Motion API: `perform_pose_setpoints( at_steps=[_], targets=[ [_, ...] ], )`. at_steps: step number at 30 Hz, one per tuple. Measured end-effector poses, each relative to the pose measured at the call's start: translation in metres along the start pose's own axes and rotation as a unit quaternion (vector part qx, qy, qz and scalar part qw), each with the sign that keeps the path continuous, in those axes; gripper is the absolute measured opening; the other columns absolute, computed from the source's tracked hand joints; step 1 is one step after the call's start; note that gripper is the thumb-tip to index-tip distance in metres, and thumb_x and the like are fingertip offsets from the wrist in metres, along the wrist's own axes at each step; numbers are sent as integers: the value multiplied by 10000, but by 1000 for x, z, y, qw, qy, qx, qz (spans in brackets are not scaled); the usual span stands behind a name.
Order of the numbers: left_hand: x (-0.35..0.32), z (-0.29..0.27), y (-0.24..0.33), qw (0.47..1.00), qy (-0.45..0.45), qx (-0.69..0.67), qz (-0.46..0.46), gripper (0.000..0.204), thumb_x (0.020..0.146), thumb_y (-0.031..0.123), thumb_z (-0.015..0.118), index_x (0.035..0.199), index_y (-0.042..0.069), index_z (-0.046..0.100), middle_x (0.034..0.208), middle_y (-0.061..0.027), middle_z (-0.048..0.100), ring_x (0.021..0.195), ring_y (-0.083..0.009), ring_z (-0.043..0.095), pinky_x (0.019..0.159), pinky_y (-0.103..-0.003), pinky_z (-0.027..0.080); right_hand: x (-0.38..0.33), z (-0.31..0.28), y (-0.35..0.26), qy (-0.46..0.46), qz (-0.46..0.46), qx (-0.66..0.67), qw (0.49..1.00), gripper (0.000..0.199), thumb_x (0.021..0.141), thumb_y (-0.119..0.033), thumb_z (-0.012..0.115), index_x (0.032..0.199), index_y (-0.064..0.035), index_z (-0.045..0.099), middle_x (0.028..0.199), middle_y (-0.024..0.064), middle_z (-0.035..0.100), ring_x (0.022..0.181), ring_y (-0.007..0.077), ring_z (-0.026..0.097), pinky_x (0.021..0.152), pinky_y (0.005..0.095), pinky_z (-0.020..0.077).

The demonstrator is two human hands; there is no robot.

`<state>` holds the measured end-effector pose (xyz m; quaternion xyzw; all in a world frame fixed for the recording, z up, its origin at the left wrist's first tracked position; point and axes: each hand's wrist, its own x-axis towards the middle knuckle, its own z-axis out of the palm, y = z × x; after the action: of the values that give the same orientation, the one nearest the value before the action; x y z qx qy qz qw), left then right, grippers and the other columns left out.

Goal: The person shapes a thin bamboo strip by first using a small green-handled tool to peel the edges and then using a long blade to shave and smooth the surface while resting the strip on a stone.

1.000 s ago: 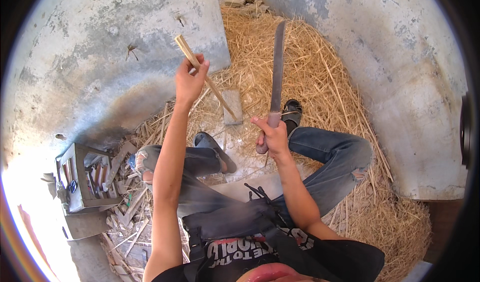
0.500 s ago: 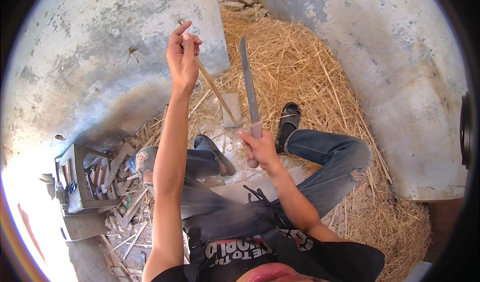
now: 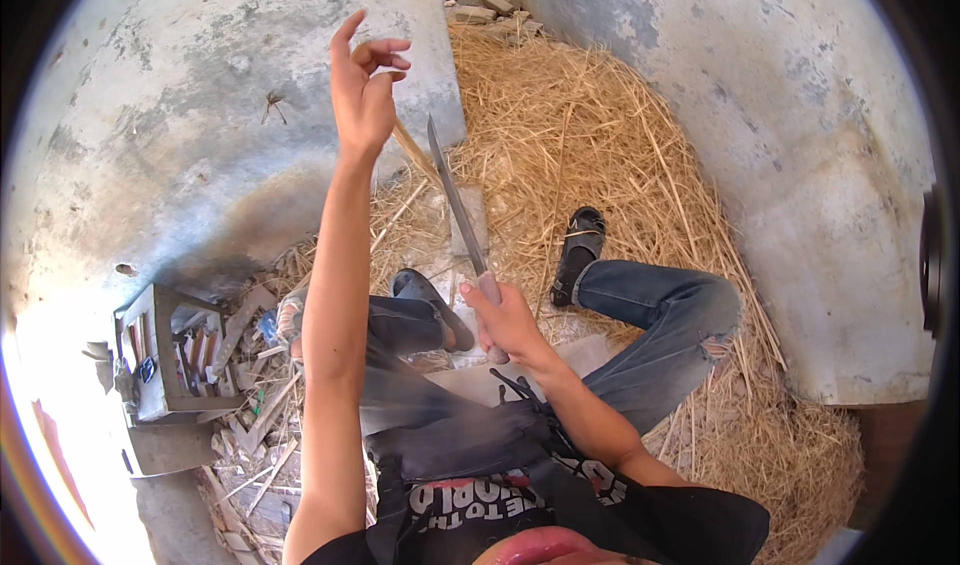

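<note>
the person sits on the ground with legs spread out over a big heap of dry straw [image 3: 640, 155]. the left hand [image 3: 362, 95] is lifted up high, with the arm stretched out long. its fingers are loosely curled, half open, and they pinch the top end of a thin pale stick [image 3: 408, 143]. the stick slants down and to the right from the hand, and most of it is hidden behind the hand and the blade, so only a short bit shows. the right hand [image 3: 505, 320] is down low, near the lap, and it is closed tight around the handle of a long knife [image 3: 458, 205]. the flat grey blade points up and a bit to the left, and its tip sits just beside the stick, right under the raised hand. i cannot tell if the blade touches the stick. under the blade is a small grey block [image 3: 470, 220] lying on the straw. two dark sandals show on the feet, one [image 3: 432, 308] close to the knife hand and one [image 3: 580, 253] farther out on the straw. to the left stands a grey box [image 3: 160, 365] with small tools in it, and wood chips [image 3: 262, 435] lie all around it. rough grey walls [image 3: 200, 115] curve around the spot.
</note>
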<state>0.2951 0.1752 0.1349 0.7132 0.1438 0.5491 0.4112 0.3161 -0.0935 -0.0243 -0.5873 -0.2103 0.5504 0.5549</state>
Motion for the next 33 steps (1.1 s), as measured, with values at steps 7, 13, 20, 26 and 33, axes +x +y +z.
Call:
perform_pose_setpoints(
  at_steps=[7,13,20,26,33],
  targets=[
    [25,5,12,956,-204,112,-180,623,839,-9,423,1458,61,446,1140,-114,687,899,-161,631,796,-324,533,-1,0,16,-6,-8,31,999,470,956,-399,686,731,-38,485,563,28,494,408,113,489,386,299,404],
    [30,21,2,932,-174,278,-157,478,942,117,443,1406,20,501,990,-93,719,758,-132,609,657,-311,513,4,-5,14,2,0,38,999,463,946,-397,700,748,-28,502,581,23,491,413,114,493,386,298,406],
    [28,8,4,958,-168,-85,-214,414,963,167,492,1338,11,573,851,-40,692,623,-64,471,594,-232,415,4,-8,11,2,-2,56,998,439,943,-366,706,759,-15,518,578,20,485,408,109,485,385,286,396],
    [-2,-2,0,973,-221,61,12,375,1029,246,513,1307,6,591,868,-38,692,711,-69,568,604,-222,412,6,-13,15,1,-13,69,998,423,942,-345,709,764,-4,532,547,24,493,399,110,483,382,291,392],
    [-15,-25,24,929,-335,8,-154,589,1061,474,456,1302,-42,606,577,-23,619,500,-81,552,513,-219,427,9,-12,15,-4,-9,65,998,401,936,-322,717,758,-20,522,517,25,499,389,111,483,378,295,387]
  ],
)
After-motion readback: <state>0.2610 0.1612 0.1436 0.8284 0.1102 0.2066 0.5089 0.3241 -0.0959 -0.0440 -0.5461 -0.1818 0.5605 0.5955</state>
